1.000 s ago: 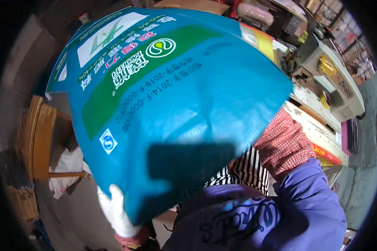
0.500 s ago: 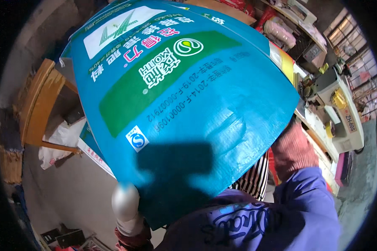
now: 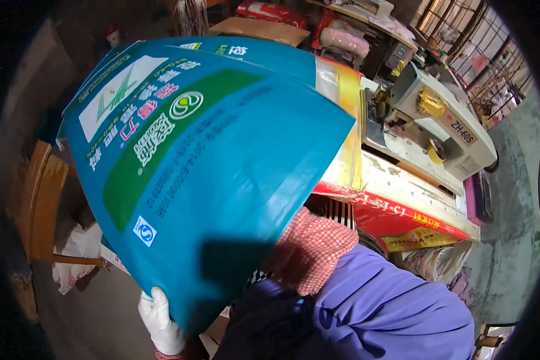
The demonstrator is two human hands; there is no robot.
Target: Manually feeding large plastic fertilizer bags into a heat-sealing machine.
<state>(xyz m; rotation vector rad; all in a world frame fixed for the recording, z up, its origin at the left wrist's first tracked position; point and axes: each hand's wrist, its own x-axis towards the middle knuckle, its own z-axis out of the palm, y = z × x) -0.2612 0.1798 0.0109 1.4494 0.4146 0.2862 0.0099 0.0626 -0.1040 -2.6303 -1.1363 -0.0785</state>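
Observation:
A large blue printed sack (image 3: 240, 174) with a green band and a white patch is spread out in front of me, tilted. My left hand (image 3: 162, 321), in a white glove, grips its near left edge, with the thumb showing on the front and the other fingers tucked behind. From the lower right comes my right arm in a purple sleeve with a red checked cuff (image 3: 321, 249). That hand is out of sight behind the sack's right edge, so its fingers do not show. A dark shadow falls on the sack's near part.
A white sewing machine (image 3: 456, 120) stands on a bench to the right. Red and yellow sacking (image 3: 402, 222) hangs over the bench front. A wooden chair (image 3: 42, 198) is at the left, beside a white bag (image 3: 75, 264). Behind lies a pink roll (image 3: 345, 43).
The sack has shifted left in view, and more of the sewing machine and bench shows. My right forearm has come inward against the sack's edge. My left hand keeps its grip.

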